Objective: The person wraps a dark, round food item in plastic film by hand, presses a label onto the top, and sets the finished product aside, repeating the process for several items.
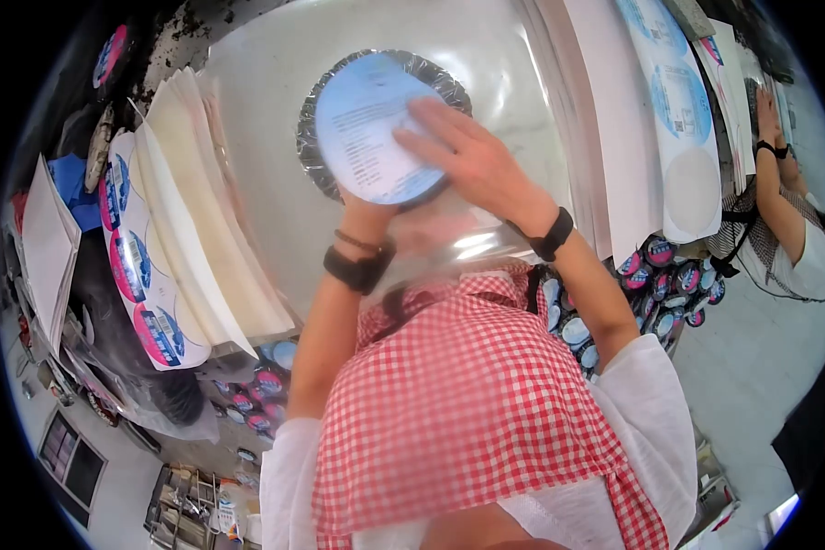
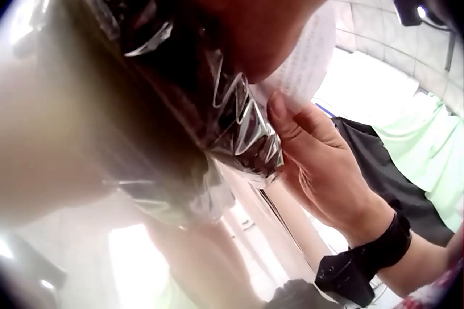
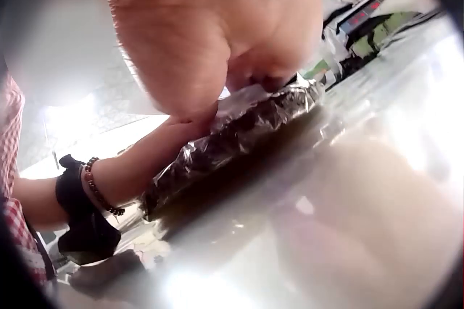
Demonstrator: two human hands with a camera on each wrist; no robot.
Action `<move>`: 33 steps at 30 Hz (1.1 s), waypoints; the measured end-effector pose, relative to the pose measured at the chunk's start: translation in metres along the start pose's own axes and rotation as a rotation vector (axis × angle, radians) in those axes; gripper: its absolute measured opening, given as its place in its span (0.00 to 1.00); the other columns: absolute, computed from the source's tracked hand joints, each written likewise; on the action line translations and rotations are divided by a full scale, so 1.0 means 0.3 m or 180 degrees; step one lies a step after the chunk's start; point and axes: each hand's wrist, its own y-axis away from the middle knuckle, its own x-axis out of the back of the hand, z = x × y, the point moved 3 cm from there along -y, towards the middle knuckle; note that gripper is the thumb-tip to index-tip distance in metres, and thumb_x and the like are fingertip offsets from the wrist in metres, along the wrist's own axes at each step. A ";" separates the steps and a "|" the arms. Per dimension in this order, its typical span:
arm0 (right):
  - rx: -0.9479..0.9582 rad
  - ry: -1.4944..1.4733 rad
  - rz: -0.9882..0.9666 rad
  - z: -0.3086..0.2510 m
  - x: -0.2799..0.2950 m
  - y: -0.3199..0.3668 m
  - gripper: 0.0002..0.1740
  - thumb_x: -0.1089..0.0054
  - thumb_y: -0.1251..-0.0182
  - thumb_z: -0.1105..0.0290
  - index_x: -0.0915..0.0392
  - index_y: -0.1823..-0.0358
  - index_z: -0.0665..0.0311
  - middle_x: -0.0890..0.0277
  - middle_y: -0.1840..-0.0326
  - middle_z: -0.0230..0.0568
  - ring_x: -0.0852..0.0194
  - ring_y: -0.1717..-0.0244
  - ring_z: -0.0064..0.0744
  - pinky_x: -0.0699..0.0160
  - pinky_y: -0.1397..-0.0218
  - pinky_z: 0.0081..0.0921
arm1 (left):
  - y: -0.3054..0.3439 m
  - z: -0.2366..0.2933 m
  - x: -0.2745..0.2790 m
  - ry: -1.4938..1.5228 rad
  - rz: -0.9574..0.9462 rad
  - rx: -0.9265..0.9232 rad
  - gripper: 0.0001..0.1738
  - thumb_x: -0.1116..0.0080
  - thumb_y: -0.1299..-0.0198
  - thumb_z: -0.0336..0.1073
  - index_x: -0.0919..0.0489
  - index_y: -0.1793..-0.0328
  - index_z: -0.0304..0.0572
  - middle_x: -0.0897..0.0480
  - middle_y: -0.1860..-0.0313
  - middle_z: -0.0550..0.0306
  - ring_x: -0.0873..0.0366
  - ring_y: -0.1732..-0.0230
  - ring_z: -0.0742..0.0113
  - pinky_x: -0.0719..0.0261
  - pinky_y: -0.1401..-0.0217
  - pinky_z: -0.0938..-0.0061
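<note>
A dark round cake-like disc (image 1: 312, 151) in crinkled clear wrap lies on the shiny plastic-covered table (image 1: 513, 82). Over it is a large round blue-and-white label (image 1: 362, 137) with printed lines, its near edge reaching past the disc. My right hand (image 1: 477, 165) lies across the label's right side, fingers extended. In the left wrist view, that hand's thumb (image 2: 279, 110) is up against the label near the wrapped edge. My left hand (image 1: 367, 215) is at the near edge, its fingers hidden under the label; I cannot tell how they are bent.
Stacked paper sheets (image 1: 192, 183) and a sheet of pink-and-blue labels (image 1: 133, 247) flank the left side. A strip of round blue labels (image 1: 678, 101) runs along the right. Below the table are many small round packs (image 1: 665, 275). Another person's arms (image 1: 770, 165) appear at far right.
</note>
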 end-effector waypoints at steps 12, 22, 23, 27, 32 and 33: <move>-0.0414 -0.1210 0.0250 0.018 -0.146 -0.190 0.32 0.59 0.25 0.53 0.38 0.30 0.70 0.43 0.25 0.57 0.48 0.23 0.51 0.50 0.23 0.42 | -0.025 0.018 0.049 0.0207 0.0107 0.0268 0.33 0.45 0.36 0.41 0.38 0.26 0.37 0.32 0.30 0.48 0.34 0.31 0.52 0.37 0.28 0.61; -0.0042 -0.0197 0.0253 -0.130 -0.173 -0.237 0.30 0.53 0.29 0.54 0.31 0.35 0.68 0.35 0.29 0.47 0.42 0.26 0.42 0.49 0.25 0.43 | -0.066 0.073 0.140 0.3297 0.1781 0.1074 0.32 0.70 0.25 0.44 0.50 0.21 0.36 0.48 0.20 0.50 0.51 0.21 0.58 0.54 0.19 0.60; -0.0010 -0.0017 0.0256 -0.129 -0.183 -0.233 0.29 0.53 0.30 0.54 0.30 0.35 0.68 0.34 0.29 0.46 0.42 0.26 0.40 0.48 0.25 0.43 | -0.044 0.054 0.155 0.3408 0.2005 0.1064 0.32 0.69 0.25 0.44 0.51 0.21 0.34 0.48 0.20 0.50 0.51 0.21 0.59 0.55 0.19 0.61; 0.0114 0.0792 0.0208 -0.143 -0.222 -0.245 0.30 0.48 0.34 0.54 0.28 0.37 0.67 0.32 0.32 0.46 0.40 0.28 0.40 0.49 0.25 0.45 | 0.023 -0.028 0.233 0.3213 0.1965 0.1513 0.31 0.70 0.23 0.46 0.48 0.21 0.35 0.46 0.21 0.51 0.55 0.20 0.61 0.60 0.20 0.63; 0.0627 0.0300 -0.0336 -0.253 -0.202 -0.134 0.34 0.45 0.37 0.54 0.32 0.34 0.66 0.37 0.29 0.53 0.42 0.27 0.45 0.52 0.23 0.46 | -0.007 -0.022 0.210 0.3234 0.1509 0.1911 0.34 0.73 0.23 0.52 0.46 0.22 0.33 0.48 0.20 0.49 0.57 0.19 0.60 0.63 0.19 0.64; 0.0583 -0.0293 -0.0448 -0.256 -0.183 -0.087 0.33 0.44 0.36 0.56 0.33 0.33 0.66 0.39 0.28 0.54 0.42 0.27 0.48 0.52 0.23 0.47 | -0.001 -0.018 0.234 0.3073 0.1504 0.1933 0.33 0.71 0.23 0.51 0.46 0.22 0.34 0.48 0.20 0.48 0.56 0.19 0.59 0.62 0.19 0.64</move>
